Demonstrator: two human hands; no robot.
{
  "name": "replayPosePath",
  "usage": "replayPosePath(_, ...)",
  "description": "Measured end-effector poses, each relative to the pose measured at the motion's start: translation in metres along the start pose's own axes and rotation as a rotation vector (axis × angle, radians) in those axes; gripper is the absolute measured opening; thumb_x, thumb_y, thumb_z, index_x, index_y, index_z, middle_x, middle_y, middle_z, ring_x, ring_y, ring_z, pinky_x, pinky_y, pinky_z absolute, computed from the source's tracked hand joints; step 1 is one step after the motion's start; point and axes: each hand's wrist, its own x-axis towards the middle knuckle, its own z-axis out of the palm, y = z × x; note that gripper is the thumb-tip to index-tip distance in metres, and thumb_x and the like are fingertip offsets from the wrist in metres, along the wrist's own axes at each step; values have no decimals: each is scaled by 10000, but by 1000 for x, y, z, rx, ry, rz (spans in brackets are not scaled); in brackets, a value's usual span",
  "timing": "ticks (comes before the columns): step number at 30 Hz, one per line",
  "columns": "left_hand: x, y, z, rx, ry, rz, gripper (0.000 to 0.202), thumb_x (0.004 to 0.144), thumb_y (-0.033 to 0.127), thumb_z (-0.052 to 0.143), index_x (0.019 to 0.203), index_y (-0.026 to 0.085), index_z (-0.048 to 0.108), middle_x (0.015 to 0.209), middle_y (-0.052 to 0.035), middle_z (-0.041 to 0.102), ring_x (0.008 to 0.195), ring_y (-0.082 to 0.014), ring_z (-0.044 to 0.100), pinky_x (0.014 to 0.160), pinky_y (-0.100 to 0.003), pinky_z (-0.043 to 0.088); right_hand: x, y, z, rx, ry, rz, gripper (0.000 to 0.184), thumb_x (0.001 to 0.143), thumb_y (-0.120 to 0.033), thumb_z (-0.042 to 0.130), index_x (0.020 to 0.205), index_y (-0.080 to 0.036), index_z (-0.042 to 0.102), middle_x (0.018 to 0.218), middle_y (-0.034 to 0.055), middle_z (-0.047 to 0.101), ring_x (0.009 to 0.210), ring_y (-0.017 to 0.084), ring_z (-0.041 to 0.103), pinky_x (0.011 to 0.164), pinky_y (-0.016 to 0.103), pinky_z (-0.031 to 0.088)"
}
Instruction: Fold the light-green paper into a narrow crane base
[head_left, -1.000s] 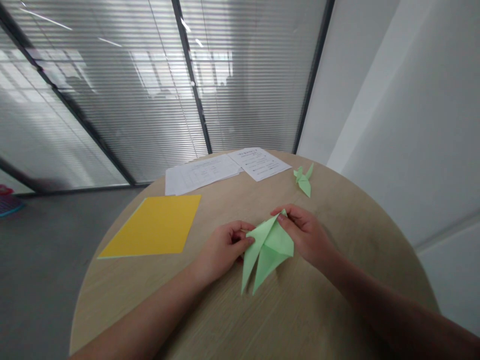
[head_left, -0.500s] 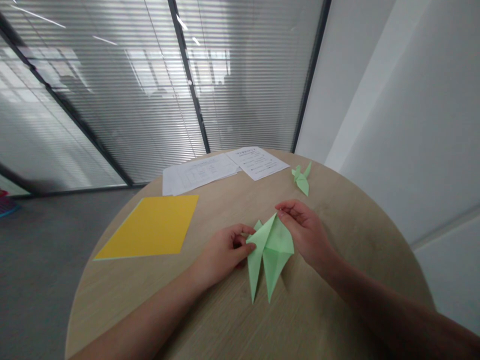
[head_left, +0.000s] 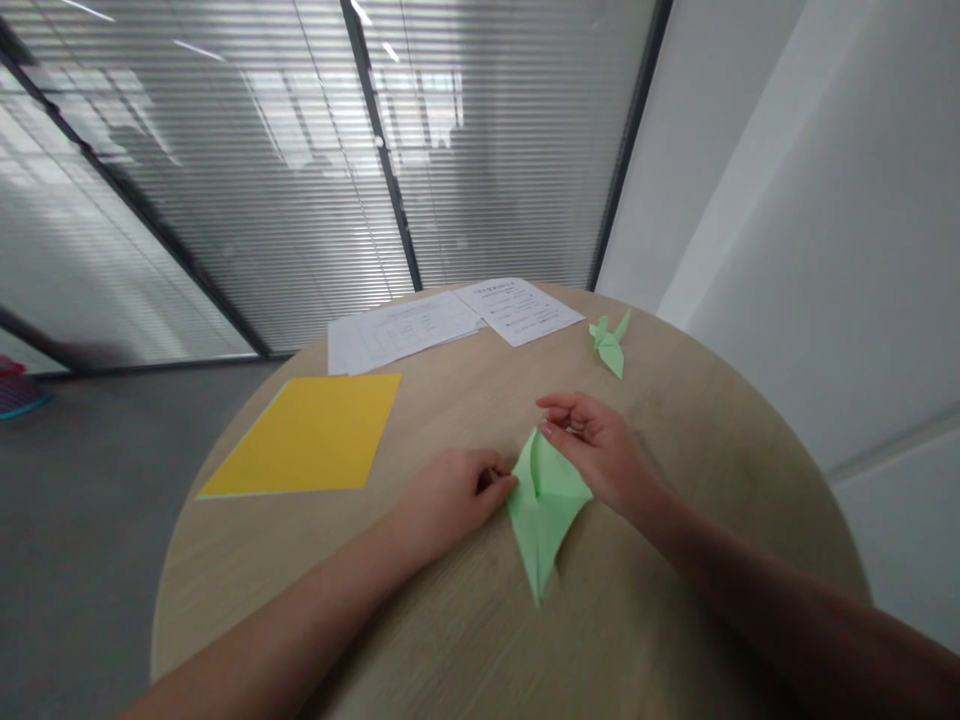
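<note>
A light green folded origami paper (head_left: 545, 515) lies before me on the table, diamond-shaped, its long point toward me and a crease down its middle. My left hand (head_left: 461, 500) is closed on its left corner, thumb on top and the fingers partly hidden behind. At the upper tip, my right hand (head_left: 600, 445) pinches the paper with the thumb against it, while the index finger stands a little away. Part of the paper's right side is covered by that hand.
A small finished-looking green origami figure (head_left: 610, 347) stands toward the back right. Yellow square sheets (head_left: 304, 435) lie at the left, and printed white papers (head_left: 409, 332) at the far edge. The round wooden table (head_left: 450, 640) borders a glass partition with blinds (head_left: 517, 150).
The two separate lower points of the green paper have come together into one, as its left flap swung over. Both hands stay at the paper; the view has tilted slightly.
</note>
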Motion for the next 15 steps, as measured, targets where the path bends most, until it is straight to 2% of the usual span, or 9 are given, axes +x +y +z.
replayPosePath(3, -1, 2, 3, 121, -16, -3, 228, 956, 388, 599, 909, 224, 750, 811, -20, 753, 699, -184, 657, 619, -289, 381, -1, 5, 0, -32, -111, 6, 370, 845, -319, 673, 1209, -260, 697, 980, 35, 734, 837, 182, 707, 757, 327, 573)
replayPosePath(6, 1, 2, 9, 184, 15, 12, 228, 962, 399, 609, 912, 229, 753, 819, -23, 756, 706, -188, 661, 612, -292, 379, -2, 6, 1, -78, -171, -19, 415, 844, -256, 662, 1258, -268, 680, 1051, 46, 749, 929, 199, 713, 835, 360, 574)
replayPosePath(9, 2, 4, 14, 230, 57, 24, 214, 959, 390, 622, 903, 230, 752, 829, -25, 764, 734, -201, 677, 613, -295, 387, -1, 1, -3, -167, -118, -66, 553, 820, -218, 682, 1365, -286, 616, 1222, 72, 716, 1068, 217, 686, 920, 392, 561)
replayPosePath(12, 3, 6, 18, 275, 92, 25, 211, 954, 395, 629, 906, 228, 748, 857, -35, 774, 774, -222, 702, 617, -303, 402, -3, -6, -17, -370, -6, -91, 753, 823, -282, 720, 1531, -296, 464, 1367, 119, 640, 1129, 258, 655, 905, 427, 557)
replayPosePath(15, 3, 7, 20, 295, 107, 29, 212, 955, 397, 621, 908, 231, 745, 866, -39, 777, 804, -242, 721, 628, -317, 426, -17, -8, -34, -604, -18, -76, 852, 865, -378, 713, 1623, -268, 340, 1283, 143, 663, 1033, 276, 671, 896, 467, 545)
